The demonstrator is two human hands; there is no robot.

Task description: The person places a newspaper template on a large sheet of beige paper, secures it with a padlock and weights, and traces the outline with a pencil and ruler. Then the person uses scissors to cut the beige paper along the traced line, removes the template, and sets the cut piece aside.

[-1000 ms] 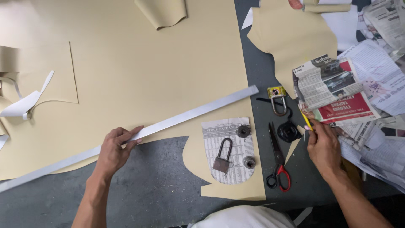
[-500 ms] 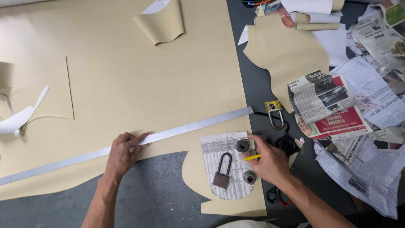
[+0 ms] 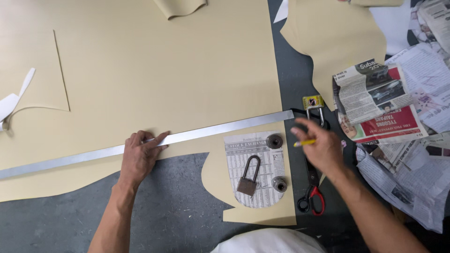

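My left hand [image 3: 139, 153] presses flat on a long metal straightedge [image 3: 206, 131] that lies slantwise across a large cream sheet of material [image 3: 154, 70]. My right hand [image 3: 318, 145] hovers just right of the straightedge's end, holding a yellow pencil [image 3: 303, 143] with its tip pointing left. Below the straightedge, a rounded newspaper pattern piece [image 3: 255, 168] rests on the cream sheet, weighted by a padlock [image 3: 248, 177] and two round metal weights [image 3: 274, 140] [image 3: 280, 184].
Red-handled scissors [image 3: 313, 194] lie under my right wrist. A second padlock with a yellow body [image 3: 313, 104] sits above my hand. Folded newspapers [image 3: 379, 107] pile at the right. Another cream piece [image 3: 333, 37] lies top right. White scraps [image 3: 14, 100] sit at the left edge.
My right hand rose from the right, reached over the pattern piece, then drew back to the right with the pencil. The left hand stayed on the straightedge.
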